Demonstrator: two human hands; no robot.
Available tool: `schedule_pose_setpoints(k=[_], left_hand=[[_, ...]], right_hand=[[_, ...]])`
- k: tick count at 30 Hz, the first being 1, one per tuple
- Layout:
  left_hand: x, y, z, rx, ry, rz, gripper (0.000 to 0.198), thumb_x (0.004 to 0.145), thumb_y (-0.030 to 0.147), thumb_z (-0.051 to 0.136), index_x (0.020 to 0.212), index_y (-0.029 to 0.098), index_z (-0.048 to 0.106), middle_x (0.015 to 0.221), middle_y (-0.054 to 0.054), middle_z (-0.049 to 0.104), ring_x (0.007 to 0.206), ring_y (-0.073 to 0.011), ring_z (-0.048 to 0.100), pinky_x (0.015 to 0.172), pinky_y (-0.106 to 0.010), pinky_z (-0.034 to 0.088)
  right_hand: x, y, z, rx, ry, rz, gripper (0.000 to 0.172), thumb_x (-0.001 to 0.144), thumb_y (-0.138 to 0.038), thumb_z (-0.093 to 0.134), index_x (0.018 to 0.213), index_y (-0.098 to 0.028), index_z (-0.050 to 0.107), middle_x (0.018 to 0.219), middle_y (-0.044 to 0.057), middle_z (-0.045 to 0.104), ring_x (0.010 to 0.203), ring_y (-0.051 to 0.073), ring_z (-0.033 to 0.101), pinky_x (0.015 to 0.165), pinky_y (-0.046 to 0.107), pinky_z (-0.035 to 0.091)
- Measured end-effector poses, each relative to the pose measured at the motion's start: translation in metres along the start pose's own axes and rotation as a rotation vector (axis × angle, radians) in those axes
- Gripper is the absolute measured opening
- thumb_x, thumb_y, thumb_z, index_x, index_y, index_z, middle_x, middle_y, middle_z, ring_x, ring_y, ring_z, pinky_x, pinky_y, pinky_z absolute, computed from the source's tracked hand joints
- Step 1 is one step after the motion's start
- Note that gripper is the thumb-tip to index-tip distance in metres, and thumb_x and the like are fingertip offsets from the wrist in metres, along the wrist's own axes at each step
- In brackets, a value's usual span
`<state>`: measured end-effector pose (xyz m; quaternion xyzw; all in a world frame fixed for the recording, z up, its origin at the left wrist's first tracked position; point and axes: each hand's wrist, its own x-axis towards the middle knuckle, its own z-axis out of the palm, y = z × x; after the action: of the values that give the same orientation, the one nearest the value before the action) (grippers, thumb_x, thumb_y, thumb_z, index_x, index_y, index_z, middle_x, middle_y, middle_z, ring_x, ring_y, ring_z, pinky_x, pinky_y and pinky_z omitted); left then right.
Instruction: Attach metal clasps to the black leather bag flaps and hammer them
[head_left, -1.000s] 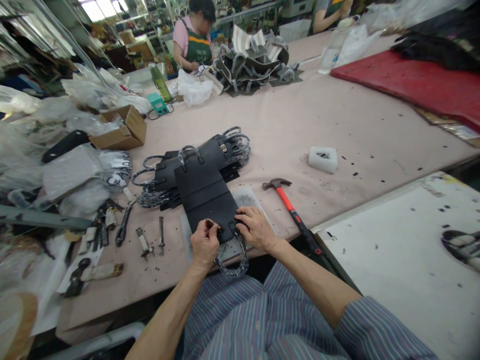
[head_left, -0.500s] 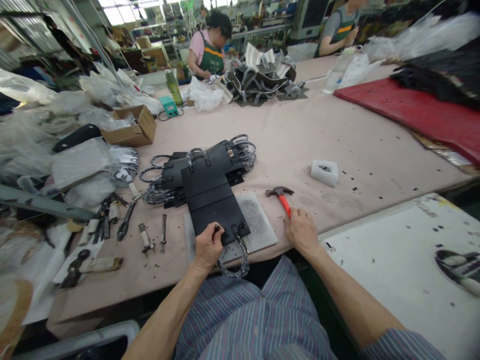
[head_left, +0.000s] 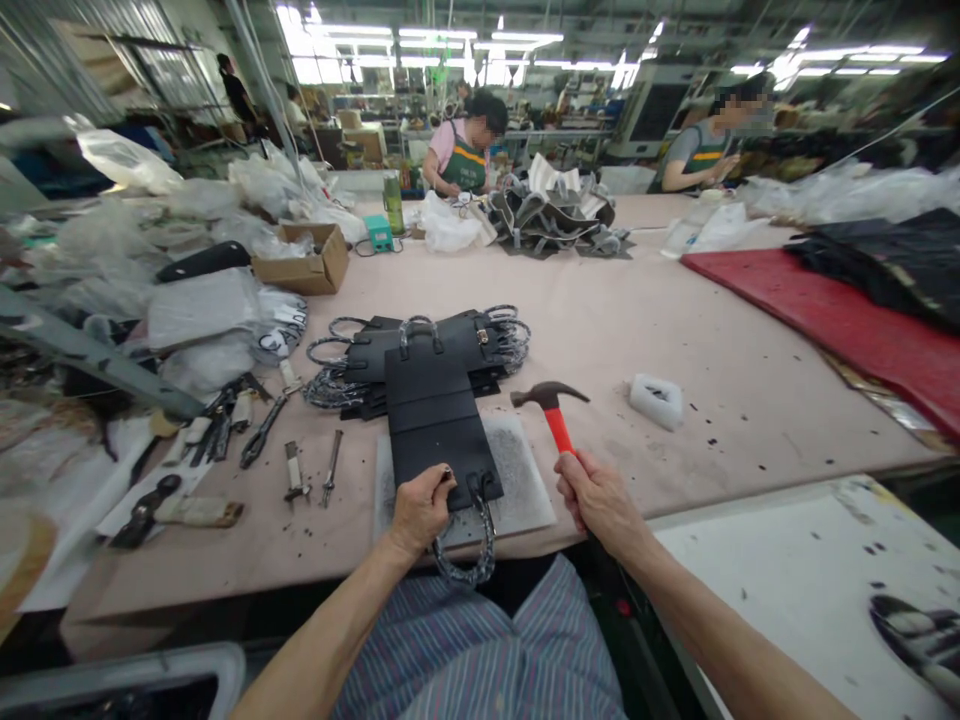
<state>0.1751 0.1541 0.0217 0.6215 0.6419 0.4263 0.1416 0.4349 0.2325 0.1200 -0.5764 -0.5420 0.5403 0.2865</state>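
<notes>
My right hand point(head_left: 598, 495) is closed around the red handle of a claw hammer point(head_left: 555, 420), its head raised above the table to the right of the board. My left hand point(head_left: 421, 508) pinches a small metal tool point(head_left: 448, 474), perhaps a punch; only its top end shows. That hand rests at the lower left edge of a black leather bag panel point(head_left: 431, 405), close to the base of its wrapped handle point(head_left: 487, 545). Under the panel lies a white board point(head_left: 525, 470) covered in dark specks. The panel's far end overlaps a stack of similar black panels point(head_left: 367, 352) with wrapped handles.
Left of the board lie a metal rod tool point(head_left: 332, 468), another hammer point(head_left: 199, 510) and several hand tools. A white block point(head_left: 656, 402) stands to the right. Farther off are a cardboard box point(head_left: 304, 262), a grey pile point(head_left: 555, 215), a red sheet point(head_left: 810, 310) and two co-workers.
My right hand has lifted the hammer off the table, its grip now wrapped round the handle. My left hand stays at the panel. The view has tilted upward.
</notes>
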Motion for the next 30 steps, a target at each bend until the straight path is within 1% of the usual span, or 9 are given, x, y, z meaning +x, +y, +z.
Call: schedule_pose_setpoints(k=[4,8,10,13,15,18,21,26,30], left_hand=[[0.000,0.000,0.000,0.015,-0.013,-0.007,0.015,0.094,0.021,0.054,0.094,0.020,0.069,0.087,-0.004,0.076,0.077,-0.0160,0.072,0.077,-0.025,0.057],[0.001,0.001,-0.001,0.019,0.007,-0.007,0.015,0.093,0.022,0.054,0.094,0.021,0.070,0.081,-0.003,0.075,0.072,-0.0165,0.072,0.072,-0.025,0.057],[0.001,0.002,-0.001,0.012,0.005,-0.001,0.015,0.093,0.023,0.055,0.092,0.021,0.070,0.081,-0.003,0.075,0.073,-0.0168,0.072,0.074,-0.025,0.057],[0.002,0.002,-0.001,0.009,-0.009,-0.008,0.016,0.092,0.023,0.054,0.092,0.022,0.070,0.084,-0.004,0.075,0.077,-0.0173,0.073,0.078,-0.026,0.057],[0.001,0.002,-0.001,0.016,-0.018,-0.023,0.016,0.092,0.023,0.054,0.092,0.021,0.070,0.084,-0.004,0.075,0.078,-0.0174,0.072,0.078,-0.026,0.057],[0.001,0.001,0.000,0.024,-0.026,-0.030,0.016,0.092,0.023,0.054,0.090,0.022,0.070,0.079,-0.003,0.074,0.071,-0.0166,0.071,0.073,-0.025,0.057],[0.002,0.002,-0.001,0.022,-0.015,-0.010,0.015,0.091,0.022,0.055,0.091,0.021,0.070,0.081,-0.003,0.074,0.072,-0.0164,0.071,0.074,-0.025,0.057],[0.001,0.003,-0.002,0.022,-0.015,0.018,0.014,0.094,0.020,0.054,0.094,0.020,0.068,0.086,-0.004,0.075,0.078,-0.0170,0.072,0.076,-0.026,0.057],[-0.002,0.001,0.001,0.011,0.007,0.039,0.014,0.095,0.020,0.053,0.097,0.021,0.067,0.087,-0.005,0.075,0.079,-0.0178,0.073,0.075,-0.027,0.058]], right_hand=[[-0.024,-0.025,0.017,-0.553,0.045,-0.623,0.036,0.101,-0.049,0.041,0.077,-0.023,0.048,0.059,-0.001,0.053,0.051,0.013,0.046,0.051,0.027,0.032],[-0.031,-0.047,0.016,-0.975,-0.119,-0.705,0.034,0.103,-0.039,0.036,0.077,-0.023,0.052,0.057,0.002,0.057,0.044,0.014,0.042,0.047,0.031,0.023],[-0.033,-0.065,0.011,-0.978,-0.055,-0.770,0.033,0.104,-0.039,0.036,0.079,-0.024,0.052,0.057,0.001,0.056,0.044,0.014,0.044,0.047,0.031,0.025],[-0.040,-0.084,0.010,-0.733,0.290,-0.881,0.031,0.106,-0.041,0.034,0.088,-0.025,0.053,0.059,-0.001,0.055,0.049,0.015,0.048,0.051,0.029,0.034],[-0.044,-0.079,0.015,-0.648,0.391,-0.912,0.031,0.106,-0.040,0.032,0.090,-0.025,0.053,0.060,0.000,0.056,0.050,0.016,0.050,0.052,0.029,0.036],[-0.044,-0.050,0.019,-0.868,0.087,-0.829,0.035,0.104,-0.040,0.032,0.079,-0.025,0.051,0.054,0.000,0.054,0.043,0.015,0.044,0.046,0.030,0.026],[-0.034,-0.022,0.008,-1.049,-0.116,-0.560,0.031,0.102,-0.041,0.038,0.083,-0.024,0.055,0.056,0.000,0.057,0.044,0.015,0.045,0.048,0.031,0.021],[0.010,0.024,-0.027,-0.952,0.000,-0.241,0.034,0.100,-0.045,0.038,0.078,-0.024,0.053,0.062,0.002,0.061,0.058,0.018,0.056,0.056,0.029,0.035],[0.046,0.066,-0.044,-1.012,0.109,-0.081,0.034,0.098,-0.033,0.036,0.075,-0.022,0.058,0.063,0.007,0.062,0.060,0.023,0.061,0.058,0.032,0.043]])
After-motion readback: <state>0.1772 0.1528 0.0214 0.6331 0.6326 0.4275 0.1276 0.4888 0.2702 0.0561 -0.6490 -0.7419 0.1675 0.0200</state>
